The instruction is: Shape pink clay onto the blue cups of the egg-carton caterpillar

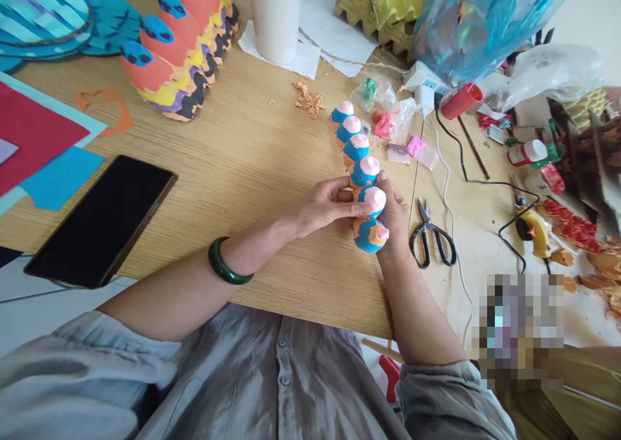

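A strip of egg-carton cups (358,149), covered in orange, blue and pale pink clay, runs away from me over the wooden table. My left hand (327,206) grips its left side near the close end, with the thumb pressed on a pink-topped cup. On the other side my right hand (395,213) holds the strip, its thumb up along the edge and most fingers hidden behind it. The nearest cup shows an orange patch and a small lump of pink clay. Just right of my right hand lie black-handled scissors (431,236).
A phone (101,220) and coloured paper (39,136) lie at left. Behind stand a painted egg-carton piece (179,45) and a white cylinder (275,19). Orange scraps (309,100), clay packets (385,123), cables (449,194) and a blue bag (485,26) lie beyond and right.
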Demonstrator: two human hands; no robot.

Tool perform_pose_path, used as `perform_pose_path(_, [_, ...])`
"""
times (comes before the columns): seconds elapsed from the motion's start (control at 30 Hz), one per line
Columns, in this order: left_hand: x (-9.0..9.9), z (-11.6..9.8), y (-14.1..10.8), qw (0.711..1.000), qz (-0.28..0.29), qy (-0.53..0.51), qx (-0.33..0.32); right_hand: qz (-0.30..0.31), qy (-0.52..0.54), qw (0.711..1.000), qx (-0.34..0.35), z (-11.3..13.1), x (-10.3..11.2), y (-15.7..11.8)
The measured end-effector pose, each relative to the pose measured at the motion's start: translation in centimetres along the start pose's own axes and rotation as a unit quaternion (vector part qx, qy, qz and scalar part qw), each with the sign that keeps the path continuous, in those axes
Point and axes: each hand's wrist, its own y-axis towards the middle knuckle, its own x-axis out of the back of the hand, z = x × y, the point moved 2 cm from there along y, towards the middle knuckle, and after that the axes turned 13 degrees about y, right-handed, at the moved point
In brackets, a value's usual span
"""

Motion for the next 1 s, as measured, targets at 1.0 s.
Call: perform_pose_path(1.0, [0.0, -1.5, -0.6, 0.994, -0.035, 0.105, -0.017, 0.005, -0.101, 0.98, 0.172, 0.7, 0.1, -0.3])
